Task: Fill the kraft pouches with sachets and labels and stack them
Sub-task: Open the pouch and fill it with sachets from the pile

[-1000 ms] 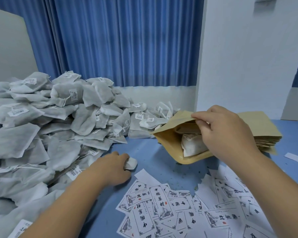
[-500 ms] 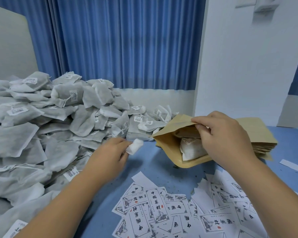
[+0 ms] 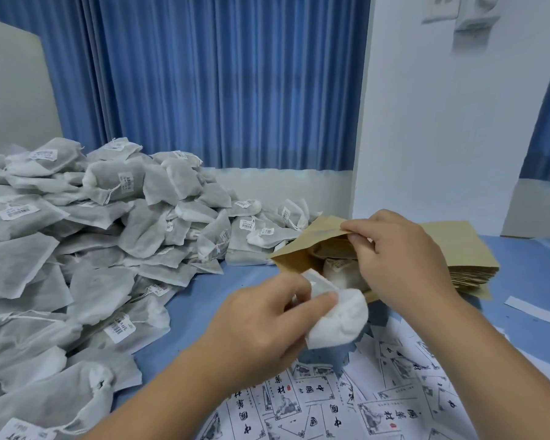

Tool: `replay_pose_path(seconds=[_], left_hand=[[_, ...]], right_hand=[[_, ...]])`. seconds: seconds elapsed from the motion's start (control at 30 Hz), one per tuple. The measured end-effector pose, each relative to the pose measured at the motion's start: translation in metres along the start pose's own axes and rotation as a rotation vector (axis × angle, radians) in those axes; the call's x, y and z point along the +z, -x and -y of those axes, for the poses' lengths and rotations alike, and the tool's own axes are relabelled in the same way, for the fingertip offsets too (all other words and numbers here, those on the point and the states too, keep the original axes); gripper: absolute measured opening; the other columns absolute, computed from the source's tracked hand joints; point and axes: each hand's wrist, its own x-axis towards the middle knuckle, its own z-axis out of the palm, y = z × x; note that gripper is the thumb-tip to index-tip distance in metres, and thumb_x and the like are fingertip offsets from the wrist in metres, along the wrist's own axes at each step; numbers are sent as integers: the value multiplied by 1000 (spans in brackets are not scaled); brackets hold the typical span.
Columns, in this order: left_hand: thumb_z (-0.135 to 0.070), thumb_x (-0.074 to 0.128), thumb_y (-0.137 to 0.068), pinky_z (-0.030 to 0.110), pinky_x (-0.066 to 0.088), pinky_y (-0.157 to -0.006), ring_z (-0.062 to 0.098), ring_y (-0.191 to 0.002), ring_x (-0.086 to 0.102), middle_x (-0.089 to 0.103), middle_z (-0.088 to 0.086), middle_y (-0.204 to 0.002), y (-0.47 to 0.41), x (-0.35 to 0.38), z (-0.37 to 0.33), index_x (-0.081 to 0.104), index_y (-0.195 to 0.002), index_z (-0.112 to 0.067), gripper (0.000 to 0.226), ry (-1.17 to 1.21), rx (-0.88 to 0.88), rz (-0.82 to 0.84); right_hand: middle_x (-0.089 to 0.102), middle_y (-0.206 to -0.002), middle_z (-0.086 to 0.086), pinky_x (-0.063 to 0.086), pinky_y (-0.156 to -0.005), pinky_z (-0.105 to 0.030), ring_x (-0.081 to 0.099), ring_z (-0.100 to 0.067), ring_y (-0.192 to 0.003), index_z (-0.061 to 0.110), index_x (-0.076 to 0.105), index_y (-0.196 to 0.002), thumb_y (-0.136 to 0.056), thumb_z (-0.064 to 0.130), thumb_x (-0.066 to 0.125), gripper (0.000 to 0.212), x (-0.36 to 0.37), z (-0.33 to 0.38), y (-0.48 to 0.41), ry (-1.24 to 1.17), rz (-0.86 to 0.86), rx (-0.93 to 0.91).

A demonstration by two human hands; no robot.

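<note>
My left hand (image 3: 261, 325) pinches a small white sachet (image 3: 335, 319) just in front of the mouth of an open kraft pouch (image 3: 302, 249). My right hand (image 3: 397, 258) pinches the pouch's upper lip and holds it open. A white sachet (image 3: 338, 271) lies inside the pouch. The pouch rests on a stack of flat kraft pouches (image 3: 467, 258). Printed paper labels (image 3: 378, 404) are scattered on the blue table below my hands.
A big heap of grey-white sachets (image 3: 86, 249) with barcode tags fills the table's left side. A white wall corner (image 3: 426, 138) rises behind the pouch stack, a blue curtain (image 3: 219, 81) behind the heap. Loose paper strips (image 3: 534, 312) lie at the right.
My left hand has carried the white sachet from beside the heap rightwards to the pouch mouth. My right hand has kept holding the pouch open.
</note>
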Motion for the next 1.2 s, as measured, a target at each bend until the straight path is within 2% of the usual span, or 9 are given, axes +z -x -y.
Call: replay_pose_path(seconds=[0.1, 0.3, 0.43, 0.53, 0.63, 0.7, 0.8, 1.0, 1.2], left_hand=[[-17, 36, -99, 25, 39, -39, 21, -56, 48, 53, 6, -87, -10, 1, -2, 57, -115, -11, 28, 1, -19, 5], [0, 76, -65, 26, 32, -30, 21, -49, 42, 55, 6, -72, -34, 25, -4, 69, -79, -7, 17, -184, -81, 132], [5, 76, -56, 20, 23, -32, 21, -44, 40, 50, 9, -66, -50, 48, -6, 60, -66, -5, 21, -198, -64, 137], [-3, 83, -58, 24, 35, -33, 22, -47, 50, 54, 11, -73, -65, 60, -2, 65, -79, -2, 27, -179, -176, 238], [-19, 62, -89, 33, 48, -63, 26, -83, 62, 58, 10, -100, -76, 70, 7, 59, -111, -6, 26, -159, -328, 482], [-25, 54, -94, 32, 46, -64, 25, -84, 62, 62, 9, -102, -78, 71, 7, 58, -112, -9, 24, -69, -340, 567], [-25, 49, -97, 33, 45, -59, 23, -74, 56, 62, 7, -100, -75, 59, 0, 57, -109, -10, 21, -51, -261, 545], [-21, 56, -86, 36, 46, -47, 29, -66, 57, 60, 10, -79, -69, 24, 9, 70, -89, -6, 21, -26, -142, -73], [-42, 63, -84, 34, 49, -71, 15, -94, 55, 50, -7, -115, -73, 26, 45, 52, -130, -35, 47, 16, -322, 289]], right_hand=[[57, -87, 8, 47, -64, -33, 54, -18, -79, 38, 70, -105, -95, 25, 52, 24, -1, 0, 0, -3, -10, 0], [57, -88, 7, 48, -67, -35, 55, -19, -81, 37, 70, -104, -94, 24, 53, 24, 2, 5, 0, -2, -3, 0], [57, -88, 8, 46, -67, -32, 55, -17, -82, 37, 71, -102, -94, 24, 52, 24, 1, 5, 0, -24, -21, 8], [57, -87, 7, 46, -68, -32, 55, -18, -82, 36, 71, -103, -93, 22, 52, 26, 0, 4, 0, -33, -34, -2], [57, -87, 6, 46, -68, -32, 55, -19, -83, 35, 72, -103, -93, 22, 52, 25, 2, 4, 0, -17, -26, -16], [57, -88, 6, 45, -68, -32, 55, -20, -84, 34, 71, -103, -93, 22, 52, 25, 3, 4, 0, -8, -18, -21], [57, -89, 6, 46, -69, -33, 55, -20, -85, 36, 71, -105, -93, 23, 52, 26, 2, 0, -2, -12, -30, -5], [55, -88, 7, 43, -68, -32, 54, -17, -85, 39, 69, -105, -93, 26, 50, 26, -1, -4, -5, 5, -56, 10], [56, -86, 7, 48, -67, -34, 55, -18, -81, 35, 70, -101, -92, 25, 52, 23, -8, -4, -7, 25, -116, -12]])
